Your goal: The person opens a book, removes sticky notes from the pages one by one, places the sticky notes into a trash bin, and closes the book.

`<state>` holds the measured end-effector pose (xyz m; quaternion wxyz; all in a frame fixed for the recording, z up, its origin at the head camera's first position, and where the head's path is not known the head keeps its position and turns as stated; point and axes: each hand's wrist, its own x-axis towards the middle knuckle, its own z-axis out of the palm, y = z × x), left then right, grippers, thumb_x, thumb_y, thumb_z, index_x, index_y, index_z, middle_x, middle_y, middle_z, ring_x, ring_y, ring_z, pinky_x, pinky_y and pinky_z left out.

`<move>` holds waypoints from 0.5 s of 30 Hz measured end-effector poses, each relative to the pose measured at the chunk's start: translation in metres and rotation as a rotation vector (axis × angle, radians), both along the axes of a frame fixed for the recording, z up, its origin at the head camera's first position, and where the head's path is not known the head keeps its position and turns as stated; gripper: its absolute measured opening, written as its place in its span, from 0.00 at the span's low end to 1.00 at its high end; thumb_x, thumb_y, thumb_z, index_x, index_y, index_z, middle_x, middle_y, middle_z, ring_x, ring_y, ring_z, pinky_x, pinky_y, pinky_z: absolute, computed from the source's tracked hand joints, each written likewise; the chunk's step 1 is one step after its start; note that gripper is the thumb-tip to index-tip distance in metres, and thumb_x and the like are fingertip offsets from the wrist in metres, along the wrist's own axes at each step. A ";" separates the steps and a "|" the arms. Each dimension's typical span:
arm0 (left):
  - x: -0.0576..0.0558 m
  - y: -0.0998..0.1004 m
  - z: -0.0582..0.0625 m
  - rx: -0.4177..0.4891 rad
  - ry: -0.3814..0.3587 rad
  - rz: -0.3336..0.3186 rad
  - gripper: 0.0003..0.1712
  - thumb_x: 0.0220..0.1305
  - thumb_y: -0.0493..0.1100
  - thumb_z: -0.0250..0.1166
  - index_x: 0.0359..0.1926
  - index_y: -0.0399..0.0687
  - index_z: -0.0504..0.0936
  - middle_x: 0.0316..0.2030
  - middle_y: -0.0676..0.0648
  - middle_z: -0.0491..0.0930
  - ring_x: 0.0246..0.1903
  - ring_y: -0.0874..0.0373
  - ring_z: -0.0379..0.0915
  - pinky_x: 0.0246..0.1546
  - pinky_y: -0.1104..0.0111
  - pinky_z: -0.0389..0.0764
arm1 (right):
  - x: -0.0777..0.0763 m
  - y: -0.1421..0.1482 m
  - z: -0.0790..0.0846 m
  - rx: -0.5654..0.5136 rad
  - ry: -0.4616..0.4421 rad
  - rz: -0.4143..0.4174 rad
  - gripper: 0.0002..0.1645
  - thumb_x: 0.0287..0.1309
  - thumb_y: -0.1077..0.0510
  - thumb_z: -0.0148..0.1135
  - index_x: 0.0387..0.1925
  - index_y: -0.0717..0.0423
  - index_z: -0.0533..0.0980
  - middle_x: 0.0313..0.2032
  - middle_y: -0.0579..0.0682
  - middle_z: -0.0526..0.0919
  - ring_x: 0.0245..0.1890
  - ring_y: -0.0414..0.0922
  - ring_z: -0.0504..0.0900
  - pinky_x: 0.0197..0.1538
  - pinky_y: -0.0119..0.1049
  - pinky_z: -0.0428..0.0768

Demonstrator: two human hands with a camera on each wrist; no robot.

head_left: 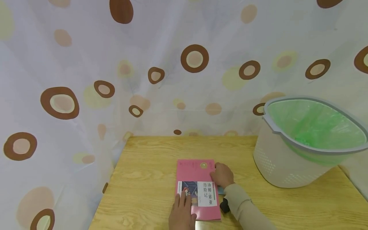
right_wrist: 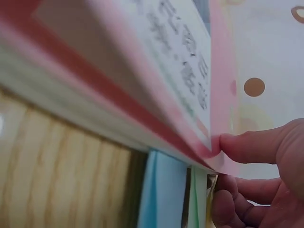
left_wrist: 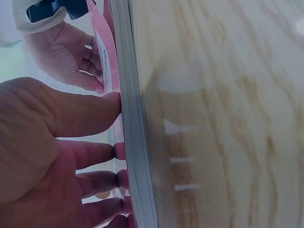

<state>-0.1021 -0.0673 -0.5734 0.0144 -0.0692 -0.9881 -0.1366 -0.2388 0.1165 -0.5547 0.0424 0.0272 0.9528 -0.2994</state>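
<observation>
A pink book with a picture and a white title panel lies on the wooden table. My left hand rests on the lower part of its cover with fingers extended; the left wrist view shows the thumb by the page edges. At the book's upper right edge, my right hand pinches the cover. In the right wrist view the thumb is on top of the cover and the other fingers are curled below, while the cover bows up from the pages. Blue and green paper tabs stick out from the book's edge.
To the right stands a white basket with a grey rim and a green plastic bag lining it. A patterned curtain hangs behind and to the left of the wooden table.
</observation>
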 end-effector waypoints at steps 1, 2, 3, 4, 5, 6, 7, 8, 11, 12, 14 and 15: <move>0.000 0.000 0.000 0.003 -0.006 0.001 0.39 0.48 0.50 0.69 0.61 0.42 0.70 0.65 0.40 0.66 0.65 0.41 0.60 0.62 0.53 0.71 | 0.000 0.000 0.000 -0.018 -0.012 -0.005 0.20 0.51 0.58 0.61 0.44 0.68 0.77 0.34 0.59 0.84 0.28 0.48 0.78 0.32 0.45 0.79; 0.000 0.001 0.000 0.006 -0.013 0.001 0.38 0.49 0.50 0.69 0.61 0.42 0.70 0.66 0.40 0.66 0.65 0.41 0.59 0.62 0.53 0.70 | 0.000 0.001 0.000 -0.031 -0.020 -0.009 0.20 0.51 0.58 0.61 0.44 0.68 0.77 0.34 0.59 0.84 0.28 0.49 0.78 0.33 0.46 0.79; 0.000 0.001 0.000 0.010 -0.020 0.001 0.39 0.49 0.50 0.69 0.61 0.42 0.70 0.66 0.40 0.66 0.65 0.41 0.59 0.62 0.53 0.70 | 0.000 0.001 0.000 -0.041 -0.029 -0.011 0.20 0.51 0.58 0.61 0.44 0.68 0.77 0.34 0.59 0.84 0.29 0.49 0.78 0.34 0.46 0.80; 0.000 0.001 -0.001 0.009 -0.027 -0.002 0.38 0.49 0.49 0.69 0.62 0.42 0.69 0.66 0.39 0.66 0.65 0.41 0.59 0.62 0.53 0.70 | 0.001 0.001 0.001 -0.051 -0.035 -0.008 0.21 0.51 0.59 0.61 0.45 0.69 0.77 0.35 0.60 0.84 0.30 0.50 0.79 0.35 0.48 0.80; 0.001 0.001 -0.001 0.011 -0.036 -0.003 0.39 0.50 0.49 0.69 0.62 0.41 0.69 0.66 0.39 0.66 0.65 0.40 0.59 0.62 0.52 0.70 | 0.001 0.001 0.001 -0.060 -0.044 -0.008 0.22 0.51 0.59 0.61 0.45 0.70 0.76 0.36 0.61 0.84 0.31 0.51 0.79 0.37 0.49 0.80; 0.001 0.001 -0.001 0.017 -0.046 -0.004 0.39 0.50 0.49 0.69 0.62 0.41 0.69 0.66 0.39 0.65 0.66 0.40 0.58 0.62 0.52 0.70 | 0.002 0.002 0.001 -0.069 -0.054 -0.009 0.22 0.51 0.59 0.60 0.46 0.71 0.75 0.36 0.62 0.83 0.32 0.52 0.79 0.38 0.49 0.81; 0.001 0.001 -0.001 0.020 -0.055 -0.005 0.39 0.50 0.50 0.69 0.63 0.42 0.69 0.67 0.39 0.65 0.66 0.40 0.58 0.63 0.52 0.69 | 0.002 0.002 0.000 -0.074 -0.057 -0.010 0.23 0.51 0.59 0.60 0.46 0.71 0.75 0.37 0.62 0.83 0.33 0.52 0.79 0.39 0.49 0.80; 0.002 0.001 -0.001 0.022 -0.063 -0.006 0.39 0.51 0.50 0.68 0.63 0.41 0.68 0.67 0.39 0.64 0.66 0.40 0.58 0.63 0.52 0.69 | 0.002 0.002 0.000 -0.081 -0.060 -0.012 0.23 0.50 0.59 0.60 0.46 0.71 0.75 0.36 0.62 0.83 0.32 0.52 0.79 0.38 0.49 0.80; 0.002 0.000 0.000 0.029 -0.055 -0.007 0.39 0.51 0.49 0.68 0.63 0.41 0.68 0.67 0.39 0.64 0.66 0.40 0.58 0.62 0.52 0.70 | 0.002 0.001 -0.001 -0.112 -0.064 -0.029 0.18 0.50 0.60 0.60 0.42 0.69 0.75 0.32 0.59 0.82 0.29 0.50 0.77 0.32 0.42 0.78; 0.002 0.000 0.000 0.028 -0.039 -0.010 0.39 0.51 0.49 0.68 0.63 0.41 0.69 0.67 0.39 0.65 0.66 0.39 0.58 0.62 0.52 0.70 | 0.001 0.001 -0.001 -0.123 -0.059 -0.033 0.16 0.50 0.60 0.60 0.39 0.68 0.75 0.30 0.58 0.81 0.27 0.49 0.77 0.29 0.40 0.76; 0.002 0.000 0.000 0.029 -0.011 -0.008 0.39 0.50 0.49 0.69 0.62 0.41 0.69 0.66 0.39 0.66 0.65 0.40 0.59 0.61 0.52 0.71 | 0.001 0.000 -0.002 -0.134 -0.049 -0.041 0.13 0.50 0.60 0.60 0.36 0.65 0.74 0.27 0.55 0.80 0.25 0.47 0.75 0.26 0.36 0.72; 0.002 -0.001 0.000 0.031 -0.002 -0.007 0.39 0.49 0.49 0.69 0.62 0.41 0.70 0.66 0.39 0.66 0.65 0.40 0.59 0.61 0.52 0.71 | 0.001 0.000 -0.002 -0.136 -0.047 -0.044 0.12 0.50 0.60 0.60 0.35 0.64 0.74 0.27 0.55 0.79 0.24 0.47 0.75 0.26 0.35 0.71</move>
